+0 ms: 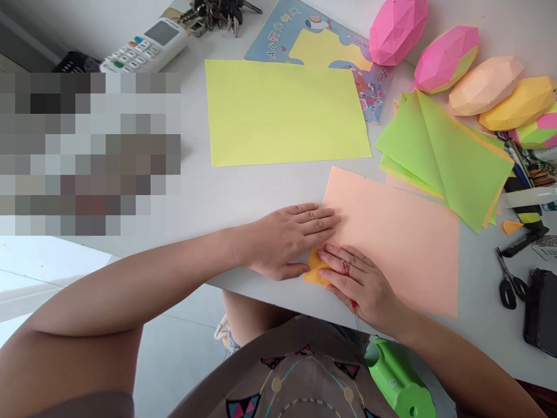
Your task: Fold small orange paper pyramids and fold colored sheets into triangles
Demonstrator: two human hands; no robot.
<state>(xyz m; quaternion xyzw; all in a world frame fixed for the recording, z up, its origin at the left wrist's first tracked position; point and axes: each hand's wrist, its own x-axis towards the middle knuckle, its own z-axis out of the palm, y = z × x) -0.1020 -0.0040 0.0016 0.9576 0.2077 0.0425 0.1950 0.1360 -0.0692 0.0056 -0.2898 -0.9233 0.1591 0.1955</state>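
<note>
My left hand (289, 241) lies flat with fingers stretched out, its fingertips on the left edge of a peach sheet of paper (404, 249) and its thumb beside a small orange piece of paper (315, 270). My right hand (354, 284) presses its fingertips on that orange piece, which it partly covers. A thin red pen-like tool (344, 266) is tucked between the right hand's fingers, with its tip pointing away from me. The lower part of the peach sheet passes under my right hand and wrist.
A yellow-green sheet (287, 113) overlaps a blue paper pack (272, 43). Green sheets (448, 151) and several faceted paper shapes (485, 86) are at the right. Scissors (508, 284) and a black case (542, 313) lie far right. Keys (213, 14) and a card terminal (150, 46) sit back left.
</note>
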